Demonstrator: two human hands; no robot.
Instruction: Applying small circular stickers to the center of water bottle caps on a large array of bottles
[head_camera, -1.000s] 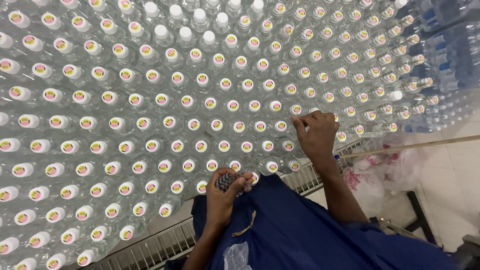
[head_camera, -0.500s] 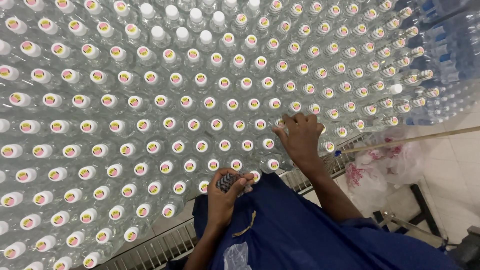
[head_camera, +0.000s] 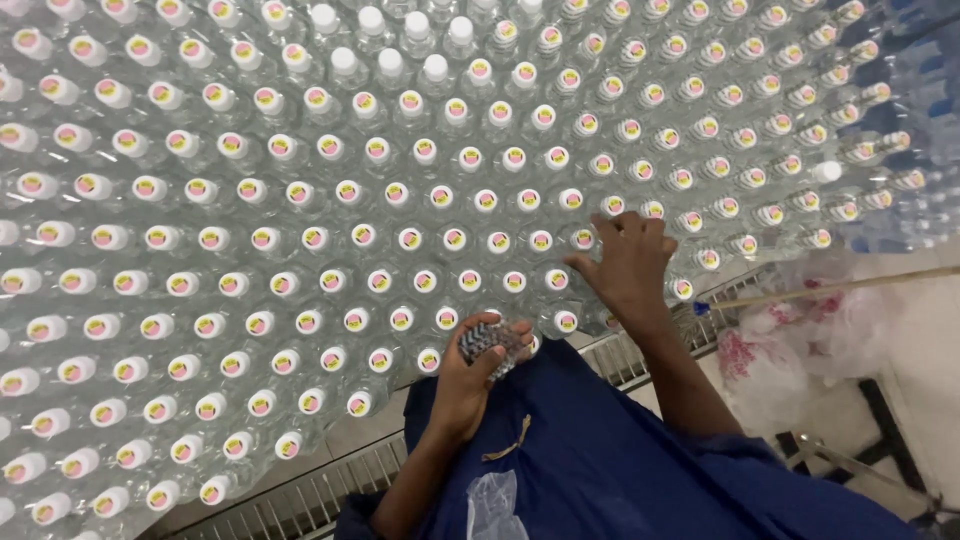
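The left hand (head_camera: 478, 372) is gripping a small dark bundle (head_camera: 487, 342) at the near edge of the capped clear bottles (head_camera: 400, 240). The right hand (head_camera: 628, 262), fingers spread apart, is resting on bottle caps (head_camera: 568, 321) further right.

The field of capped clear bottles (head_camera: 400, 240) runs off the frame at nine, twelve and three o'clock. The left hand (head_camera: 478, 375) covers most of a small dark patterned object (head_camera: 488, 342); its kind cannot be told. The right hand (head_camera: 628, 265) hides the caps beneath its palm. Cap stickers are too small to make out
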